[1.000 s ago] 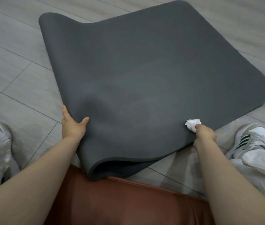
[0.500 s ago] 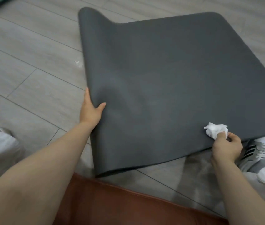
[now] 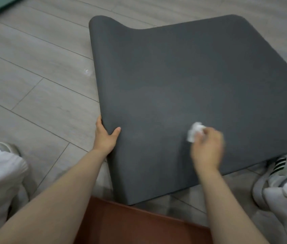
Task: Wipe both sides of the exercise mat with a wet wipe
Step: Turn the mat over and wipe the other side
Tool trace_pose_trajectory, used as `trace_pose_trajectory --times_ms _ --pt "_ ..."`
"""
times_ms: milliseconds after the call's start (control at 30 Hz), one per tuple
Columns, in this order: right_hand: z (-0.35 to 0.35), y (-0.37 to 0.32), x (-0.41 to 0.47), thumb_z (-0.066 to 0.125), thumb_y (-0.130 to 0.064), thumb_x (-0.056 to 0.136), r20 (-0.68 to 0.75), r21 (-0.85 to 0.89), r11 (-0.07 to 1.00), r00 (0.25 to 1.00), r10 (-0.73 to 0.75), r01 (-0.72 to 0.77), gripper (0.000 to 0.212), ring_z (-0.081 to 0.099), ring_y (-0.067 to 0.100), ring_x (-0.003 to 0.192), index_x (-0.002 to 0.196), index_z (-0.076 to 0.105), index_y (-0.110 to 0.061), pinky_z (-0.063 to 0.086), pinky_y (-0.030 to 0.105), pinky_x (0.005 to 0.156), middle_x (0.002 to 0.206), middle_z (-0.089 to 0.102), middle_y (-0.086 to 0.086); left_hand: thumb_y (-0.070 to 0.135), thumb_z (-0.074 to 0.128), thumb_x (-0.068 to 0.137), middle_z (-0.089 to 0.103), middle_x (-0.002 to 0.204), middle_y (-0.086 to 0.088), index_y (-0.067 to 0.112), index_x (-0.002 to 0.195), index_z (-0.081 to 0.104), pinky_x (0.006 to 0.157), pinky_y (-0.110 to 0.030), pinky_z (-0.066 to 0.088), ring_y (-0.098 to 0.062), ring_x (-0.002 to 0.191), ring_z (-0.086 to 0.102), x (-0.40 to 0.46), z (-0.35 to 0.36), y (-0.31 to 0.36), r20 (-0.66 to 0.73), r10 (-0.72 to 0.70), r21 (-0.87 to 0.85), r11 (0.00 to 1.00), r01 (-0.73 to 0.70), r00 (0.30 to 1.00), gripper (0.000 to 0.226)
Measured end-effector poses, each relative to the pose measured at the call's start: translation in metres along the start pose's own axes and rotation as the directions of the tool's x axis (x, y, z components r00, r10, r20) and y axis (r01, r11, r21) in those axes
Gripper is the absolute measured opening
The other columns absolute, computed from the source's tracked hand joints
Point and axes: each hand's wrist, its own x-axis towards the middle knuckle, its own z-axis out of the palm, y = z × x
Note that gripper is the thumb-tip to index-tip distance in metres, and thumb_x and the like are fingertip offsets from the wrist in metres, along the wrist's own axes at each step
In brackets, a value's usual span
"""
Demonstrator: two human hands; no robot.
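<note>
Two hands, one mat (image 3: 183, 81): left hand (image 3: 105, 136) grips edge, right hand (image 3: 207, 147) holds one wipe (image 3: 194, 132).

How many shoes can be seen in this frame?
2. A grey shoe sits at the left edge, mostly covered by a white trouser leg; a striped white sneaker sits at the right, its toe tucked under the mat.

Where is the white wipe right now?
In the head view, the wet wipe is bunched in the right hand, on the near part of the grey mat, right of the left hand.
</note>
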Motion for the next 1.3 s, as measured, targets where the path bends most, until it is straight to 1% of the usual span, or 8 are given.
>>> trace_pose_trajectory --times_ms 100,267,533,700,867,1067,1167,1300 --pt "0.035 -0.093 -0.050 0.052 -0.020 0.094 0.609 0.263 0.940 0.719 -0.335 0.215 0.015 0.058 0.037 0.091 0.095 0.060 -0.008 0.044 0.039 0.076 0.099 0.061 0.017 0.020 0.062 0.096 0.041 0.149 0.000 0.021 0.155 0.012 0.114 -0.039 0.038 -0.017 0.130 0.047 0.007 -0.006 0.001 0.088 -0.059 -0.052 0.997 0.064 0.994 0.078" --pt "0.037 -0.122 -0.117 0.052 -0.013 0.091 0.691 0.574 0.648 0.129 -0.712 0.501 0.018 0.058 0.034 0.094 0.108 0.059 -0.011 0.050 0.042 0.077 0.109 0.056 0.012 0.005 0.056 0.097 0.038 0.148 0.001 0.019 0.155 0.009 0.111 -0.031 0.035 -0.013 0.126 0.043 0.009 -0.010 0.003 0.120 -0.106 -0.073 0.991 0.115 0.987 0.075" --pt "0.003 0.060 0.027 0.052 -0.017 0.094 0.337 -0.243 0.966 0.927 0.166 -0.085 0.018 0.059 0.043 0.098 0.096 0.058 0.000 0.047 0.043 0.084 0.105 0.059 0.027 0.011 0.057 0.097 0.037 0.153 0.001 0.024 0.156 0.007 0.114 -0.033 0.034 -0.019 0.136 0.042 -0.002 -0.005 -0.005 0.078 -0.109 0.003 0.994 0.109 0.991 0.079" --pt "0.009 0.001 -0.019 0.052 -0.021 0.096 0.381 -0.072 0.993 0.918 0.114 -0.094 0.024 0.063 0.038 0.090 0.090 0.064 -0.002 0.046 0.036 0.075 0.095 0.067 0.021 0.014 0.060 0.096 0.037 0.153 -0.003 0.025 0.157 0.005 0.117 -0.039 0.033 -0.022 0.137 0.042 -0.007 -0.005 -0.002 0.072 -0.130 0.061 0.990 0.126 0.989 0.083" --pt "0.014 -0.095 -0.125 0.055 -0.012 0.088 0.769 0.553 0.670 0.006 -0.639 0.494 0.021 0.059 0.031 0.099 0.108 0.062 -0.010 0.048 0.037 0.081 0.112 0.060 0.010 0.030 0.069 0.090 0.036 0.151 -0.013 0.026 0.158 0.004 0.115 -0.048 0.034 -0.032 0.136 0.042 -0.010 -0.015 -0.003 0.090 -0.092 0.272 0.960 0.065 0.992 0.093" --pt "-0.038 0.071 0.019 0.054 -0.007 0.084 0.486 -0.416 0.901 0.867 0.109 0.119 0.023 0.057 0.041 0.105 0.107 0.055 -0.002 0.047 0.042 0.086 0.117 0.056 0.023 0.031 0.074 0.087 0.035 0.154 -0.012 0.026 0.158 0.003 0.116 -0.048 0.033 -0.030 0.137 0.041 -0.037 -0.020 -0.019 0.143 -0.065 0.309 0.951 0.017 0.988 0.100" --pt "-0.057 0.090 0.020 0.055 -0.008 0.088 0.297 -0.410 0.873 0.866 0.402 -0.265 0.020 0.058 0.044 0.102 0.102 0.055 0.007 0.046 0.041 0.084 0.110 0.059 0.031 0.024 0.075 0.087 0.045 0.144 -0.002 0.018 0.155 0.013 0.113 -0.045 0.038 -0.023 0.130 0.048 -0.048 -0.016 -0.021 0.124 -0.106 0.180 0.980 0.083 0.987 0.092" --pt "-0.008 -0.030 -0.083 0.058 -0.019 0.094 0.701 0.197 0.975 0.681 -0.211 0.099 0.016 0.063 0.026 0.090 0.092 0.068 -0.006 0.043 0.027 0.075 0.097 0.069 0.013 0.027 0.073 0.089 0.060 0.129 -0.003 0.004 0.140 0.043 0.099 -0.037 0.049 -0.018 0.109 0.061 -0.074 -0.014 -0.024 0.122 -0.292 -0.099 0.948 0.304 0.949 0.064"
